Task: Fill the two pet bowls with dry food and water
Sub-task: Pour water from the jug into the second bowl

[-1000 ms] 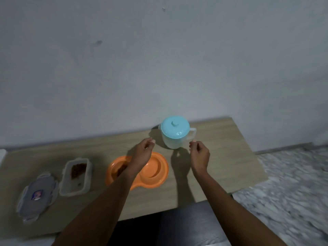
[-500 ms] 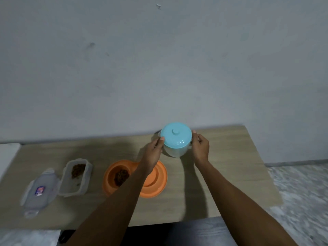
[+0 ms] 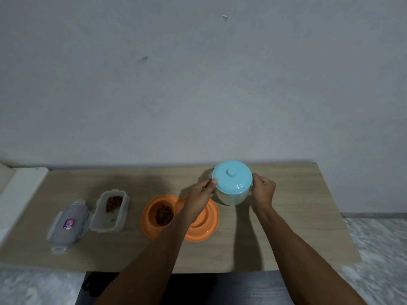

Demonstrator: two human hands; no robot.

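A pale translucent plastic jug with a round light-blue lid stands near the back edge of the light wooden counter, close to the grey wall. Both hands frame it. The left hand has its thumb tip against the lid's left rim, the other fingers curled in under it beside the jug's wall. The right hand is curled at the jug's right side, its fingers bent closely round the handle region just under the lid; whether they fully grip the handle I cannot tell.

In front of the jug and slightly to the left lies the orange plastic double pet bowl. Its left well holds a heap of brown dry food; the right well is partly hidden by the left forearm and looks dry.

Further left stands an open clear rectangular plastic container with some brown kibble at its far end. Its grey clip-on lid lies flat just beside it, to the left.
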